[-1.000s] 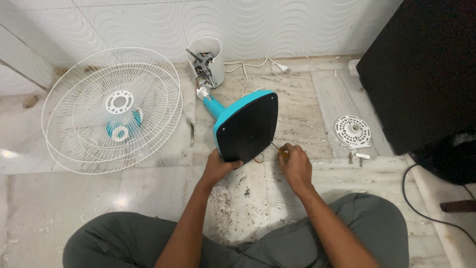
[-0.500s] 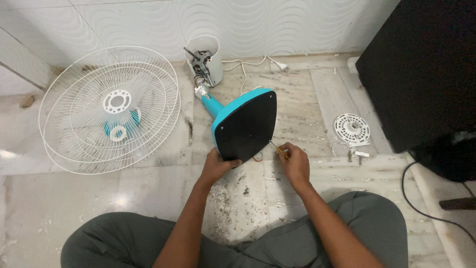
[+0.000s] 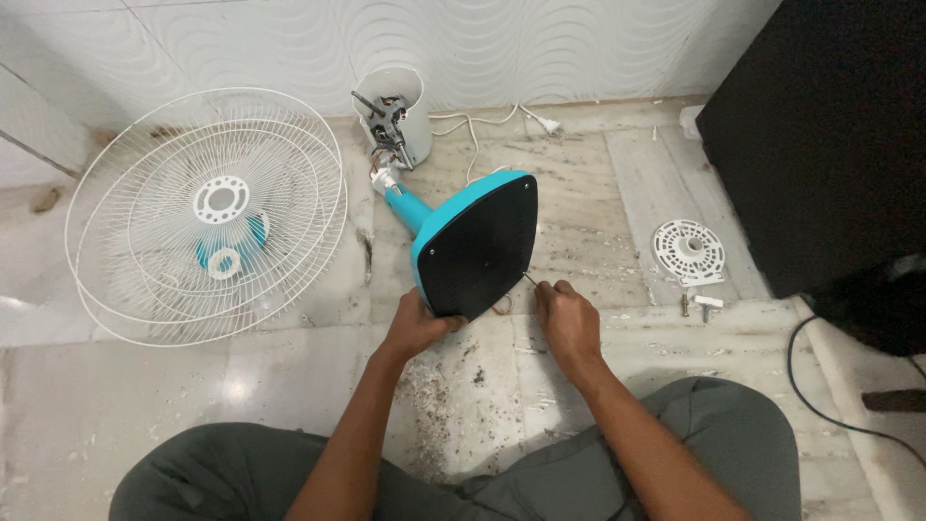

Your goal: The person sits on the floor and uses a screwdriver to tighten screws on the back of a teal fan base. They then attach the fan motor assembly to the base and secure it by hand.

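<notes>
Though tilted — teal fan base [image 3: 477, 246], gripped.

Your left hand [image 3: 417, 323] grips the lower edge of the turquoise plastic fan base with its black underside plate [image 3: 477, 246], tipped on edge at the centre of the frame. Your right hand [image 3: 567, 318] pinches a thin metal screwdriver [image 3: 530, 280] whose tip touches the plate's right edge. In the upper left of the frame lie round white wire fan guards [image 3: 207, 212]. A white motor housing [image 3: 394, 116] stands at top centre. A small round white plastic disc [image 3: 688, 251] lies on the marble floor [image 3: 289, 386] at right.
</notes>
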